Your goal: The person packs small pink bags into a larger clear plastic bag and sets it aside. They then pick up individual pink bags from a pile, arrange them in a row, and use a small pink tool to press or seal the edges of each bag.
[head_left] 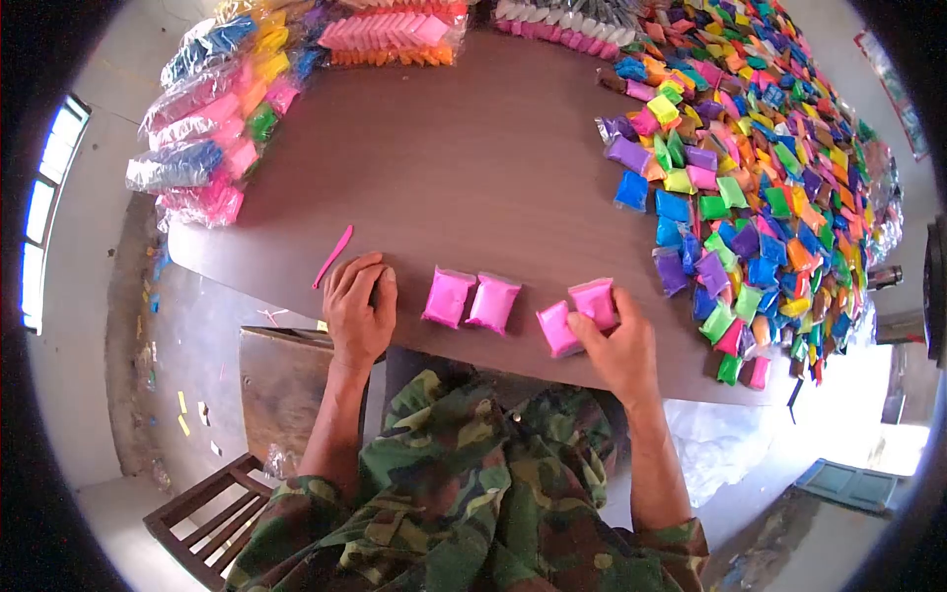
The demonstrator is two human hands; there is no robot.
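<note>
Two pink packets lie side by side near the table's front edge, a left one (449, 297) and a right one (493, 303). My right hand (619, 345) grips another pink packet (594, 302) between thumb and fingers, and its thumb tip is by one more pink packet (559, 329) just to the left. My left hand (361, 308) rests on the table with curled fingers; whether anything is under them is hidden. Just beyond its fingers lies a thin pink plastic tool (334, 257).
A large heap of small coloured packets (760, 217) covers the table's right side. Bagged packets in rows (187, 163) stand at the far left, with more bags (385, 35) along the back of the brown table (444, 148). A wooden chair (212, 518) is at lower left.
</note>
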